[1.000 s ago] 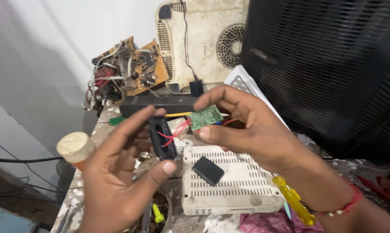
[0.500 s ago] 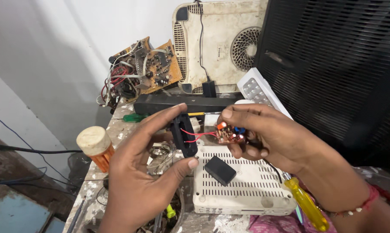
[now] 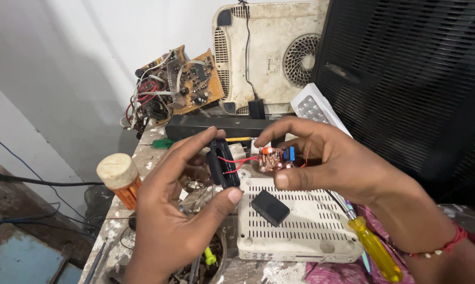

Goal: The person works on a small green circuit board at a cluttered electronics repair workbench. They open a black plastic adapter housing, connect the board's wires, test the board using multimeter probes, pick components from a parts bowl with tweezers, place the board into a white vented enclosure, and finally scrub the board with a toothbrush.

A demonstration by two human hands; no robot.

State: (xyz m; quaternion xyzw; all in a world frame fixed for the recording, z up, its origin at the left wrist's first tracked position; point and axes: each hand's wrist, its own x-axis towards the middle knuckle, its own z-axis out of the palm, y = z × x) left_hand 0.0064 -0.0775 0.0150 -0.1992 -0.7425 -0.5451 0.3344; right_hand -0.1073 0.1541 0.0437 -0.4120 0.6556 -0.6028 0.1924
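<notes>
Left hand (image 3: 179, 221) grips my black casing (image 3: 223, 164); right hand (image 3: 332, 160) pinches the small circuit board (image 3: 271, 158), red wires joining them. Below sit a white vented box (image 3: 300, 231) and yellow screwdriver (image 3: 374, 250). Both hands have drifted slightly apart since before.

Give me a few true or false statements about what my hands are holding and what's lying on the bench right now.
1. The left hand holds a black oblong part. True.
2. The right hand holds the yellow-handled screwdriver. False: it lies on the bench; the right hand pinches a small circuit board.
3. Red wires join the part and the board. True.
4. The small black block lies on a green tray. False: it lies on the white vented box.
</notes>
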